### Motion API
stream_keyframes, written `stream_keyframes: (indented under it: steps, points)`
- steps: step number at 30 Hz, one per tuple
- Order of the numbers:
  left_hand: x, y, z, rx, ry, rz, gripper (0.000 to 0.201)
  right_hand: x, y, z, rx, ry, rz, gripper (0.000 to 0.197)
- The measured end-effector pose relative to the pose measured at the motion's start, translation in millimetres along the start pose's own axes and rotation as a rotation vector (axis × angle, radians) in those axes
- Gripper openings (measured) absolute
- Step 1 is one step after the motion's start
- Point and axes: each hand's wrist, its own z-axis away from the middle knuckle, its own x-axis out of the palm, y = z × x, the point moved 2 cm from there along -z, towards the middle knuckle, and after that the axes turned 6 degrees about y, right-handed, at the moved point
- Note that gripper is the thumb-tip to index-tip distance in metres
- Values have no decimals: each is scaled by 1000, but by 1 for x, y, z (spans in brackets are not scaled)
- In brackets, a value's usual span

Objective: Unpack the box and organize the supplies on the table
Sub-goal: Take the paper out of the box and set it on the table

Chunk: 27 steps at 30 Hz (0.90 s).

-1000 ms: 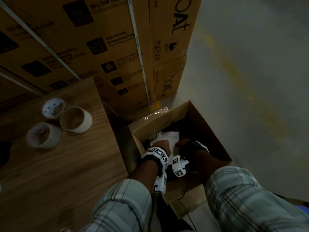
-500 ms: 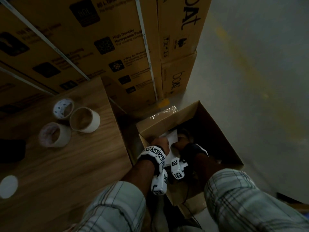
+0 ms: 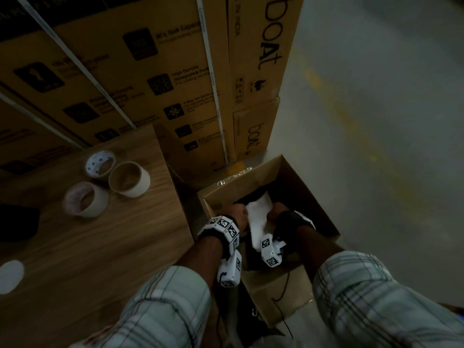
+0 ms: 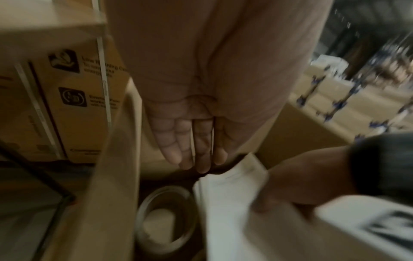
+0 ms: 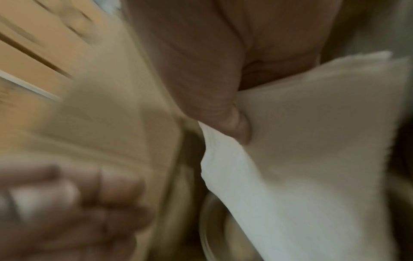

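Stacked cartons lined the background. Inside the open box (image 3: 311, 197), at five o'clock from the table (image 3: 100, 247), a white paper stack (image 3: 258, 217) had been lifted, pinched by the right hand (image 3: 278, 214); the left hand's (image 4: 194, 137) fingers were straight, so removal looked underway.

Plaid sleeves (image 3: 155, 307), white marker-tagged wrist cameras (image 3: 229, 268), and a black wristband (image 3: 288, 222).

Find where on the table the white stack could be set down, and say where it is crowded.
Bare wood lies on the table in front of the three tape rolls, right of the dark thing and white disc, out to the edge beside the box. The far corner is crowded with rolls.
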Motion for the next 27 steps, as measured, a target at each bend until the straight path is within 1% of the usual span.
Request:
stream_keyframes:
  steps: [1, 2, 4, 5, 7, 8, 10, 12, 13, 14, 16, 18, 21, 23, 24, 27]
  points:
    - [-3, 1, 5, 14, 14, 28, 33, -15, 3, 14, 10, 30, 23, 68]
    - [-8, 4, 12, 30, 23, 61, 32, -31, 0, 35, -7, 67, 27, 58]
    - [-17, 8, 25, 48, 58, 141, 32, -60, -9, 87, -133, 130, -5, 48]
    - [-23, 9, 33, 49, 78, 195, 35, -70, -11, 102, -192, 158, -10, 46]
    - [-36, 11, 49, 50, 148, 295, 49, -85, -14, 128, -258, 239, -67, 43]
    - [-43, 11, 59, 42, 192, 332, 56, -93, -17, 140, -310, 301, -100, 41]
    - [-56, 8, 76, 6, 250, 410, 62, -108, -27, 166, -424, 372, -241, 42]
    - [-70, 4, 92, -26, 278, 576, 64, -122, -42, 196, -551, 400, -401, 46]
    - [-78, 2, 101, -26, 295, 661, 66, -126, -51, 209, -599, 394, -484, 48]
    - [-87, 0, 110, -6, 328, 722, 63, -127, -60, 220, -636, 376, -555, 50]
    - [-105, -9, 131, 68, 412, 780, 49, -125, -80, 245, -698, 316, -655, 51]
    - [-122, -24, 156, 114, 502, 772, 39, -118, -99, 262, -776, 243, -723, 49]
    - [-143, -56, 186, 82, 611, 748, 35, -99, -125, 285, -813, 138, -868, 43]
    - [-153, -82, 209, 41, 661, 747, 37, -80, -142, 299, -785, 103, -851, 36]
    - [-156, -96, 221, 27, 672, 762, 38, -69, -151, 305, -784, 91, -799, 33]
    - [-157, -137, 258, -5, 698, 778, 42, -35, -182, 330, -857, 61, -617, 26]
